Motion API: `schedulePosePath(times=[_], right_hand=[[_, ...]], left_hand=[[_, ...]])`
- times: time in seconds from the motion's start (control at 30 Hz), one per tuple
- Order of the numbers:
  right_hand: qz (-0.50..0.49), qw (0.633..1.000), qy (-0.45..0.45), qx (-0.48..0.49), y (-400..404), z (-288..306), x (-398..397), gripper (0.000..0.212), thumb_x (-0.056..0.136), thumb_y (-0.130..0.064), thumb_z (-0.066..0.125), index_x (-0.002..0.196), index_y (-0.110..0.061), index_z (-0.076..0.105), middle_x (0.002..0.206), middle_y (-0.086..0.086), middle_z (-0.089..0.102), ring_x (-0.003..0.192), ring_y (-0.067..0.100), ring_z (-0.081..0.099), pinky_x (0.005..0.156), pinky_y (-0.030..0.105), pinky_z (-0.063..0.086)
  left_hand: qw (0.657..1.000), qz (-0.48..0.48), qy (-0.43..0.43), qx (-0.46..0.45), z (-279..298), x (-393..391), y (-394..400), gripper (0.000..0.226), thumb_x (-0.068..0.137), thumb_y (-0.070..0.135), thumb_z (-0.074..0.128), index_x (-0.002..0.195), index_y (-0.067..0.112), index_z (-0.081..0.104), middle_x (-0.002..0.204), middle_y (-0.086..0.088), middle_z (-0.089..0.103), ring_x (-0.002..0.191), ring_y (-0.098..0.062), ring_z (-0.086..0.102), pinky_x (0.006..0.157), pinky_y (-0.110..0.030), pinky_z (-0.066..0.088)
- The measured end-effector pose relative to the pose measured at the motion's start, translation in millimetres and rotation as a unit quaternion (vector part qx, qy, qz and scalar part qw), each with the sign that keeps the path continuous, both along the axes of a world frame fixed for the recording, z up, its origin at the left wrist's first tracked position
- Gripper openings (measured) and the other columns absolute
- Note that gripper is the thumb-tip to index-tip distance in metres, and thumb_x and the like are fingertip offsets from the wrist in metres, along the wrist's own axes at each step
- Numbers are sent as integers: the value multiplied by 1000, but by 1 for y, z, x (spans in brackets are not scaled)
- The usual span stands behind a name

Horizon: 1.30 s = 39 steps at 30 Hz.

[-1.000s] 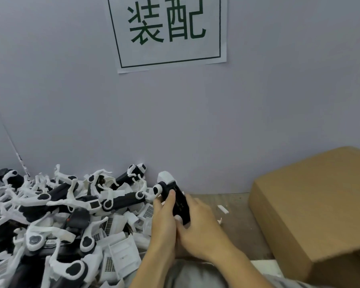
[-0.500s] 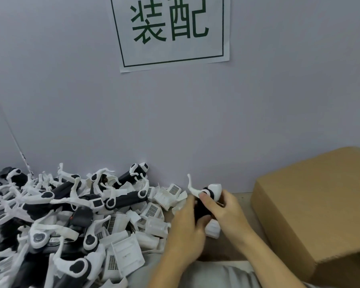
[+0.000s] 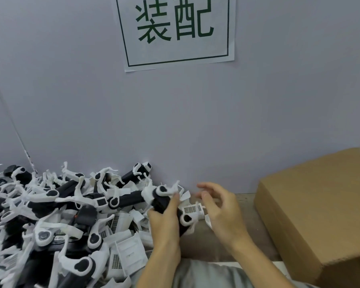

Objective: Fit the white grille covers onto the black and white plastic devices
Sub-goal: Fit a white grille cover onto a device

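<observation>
- Now my left hand (image 3: 164, 223) grips the black and white device (image 3: 173, 213), steadying it for fitting.
- My right hand (image 3: 218, 206) hovers spread, empty, above a white grille cover (image 3: 192, 209) on the tabletop (image 3: 243, 199).

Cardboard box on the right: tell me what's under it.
The cardboard box rests on the wooden table. Its underside is covered; anything beneath it cannot be seen.

black and white devices (image 3: 50, 206), white grille covers (image 3: 192, 209), brown box (image 3: 320, 215), green-lettered sign (image 3: 175, 28)
</observation>
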State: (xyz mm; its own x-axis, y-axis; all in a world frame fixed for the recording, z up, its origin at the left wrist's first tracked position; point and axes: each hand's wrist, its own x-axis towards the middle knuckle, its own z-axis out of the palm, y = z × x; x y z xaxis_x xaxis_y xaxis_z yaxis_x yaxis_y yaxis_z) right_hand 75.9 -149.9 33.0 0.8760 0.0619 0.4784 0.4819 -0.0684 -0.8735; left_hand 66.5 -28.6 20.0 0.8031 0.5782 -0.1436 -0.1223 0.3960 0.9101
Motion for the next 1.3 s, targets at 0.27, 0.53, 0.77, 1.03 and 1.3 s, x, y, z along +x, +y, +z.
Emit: schedulePosePath(times=[0.27,0.53,0.77,1.03,1.3], right_hand=[[237,911,333,48,6,-10,-7,31,88,-44,65,91,-14,71,73,16,67,61,25,64,63,33,50],[273,909,305,82,2,-9,-5,20,99,-13,54,113,-3,63,84,13,67,62,21,60,59,27,46],[279,896,339,63,7,-6,-9,36,94,-11,57,131,-14,58,92,16,65,68,23,61,69,38,53],[307,869,373,111,3,-3,-13,34,99,-10,54,132,-14,58,99,21,67,72,30,58,100,59,43],[328,858,381,107,3,0,-15,44,94,-1,52,135,-18,56,92,15,64,64,23,57,70,37,49]], left_hand=[[972,-117,-117,-165,20,-12,0,47,72,34,71,105,1,66,96,-22,67,89,-36,65,81,-47,56],[949,-204,-158,-181,22,-22,-4,29,68,18,62,93,5,69,76,-13,66,64,-27,66,61,-36,55],[947,-172,-151,-227,19,-19,-1,19,62,16,64,79,8,70,66,-12,63,62,-26,61,54,-31,54],[967,-166,-144,-125,13,-17,-4,11,61,22,65,65,14,71,67,-11,62,57,-22,63,48,-31,52],[948,-184,-148,-213,12,-17,0,14,61,20,64,65,13,76,69,-9,63,59,-23,60,59,-33,52]])
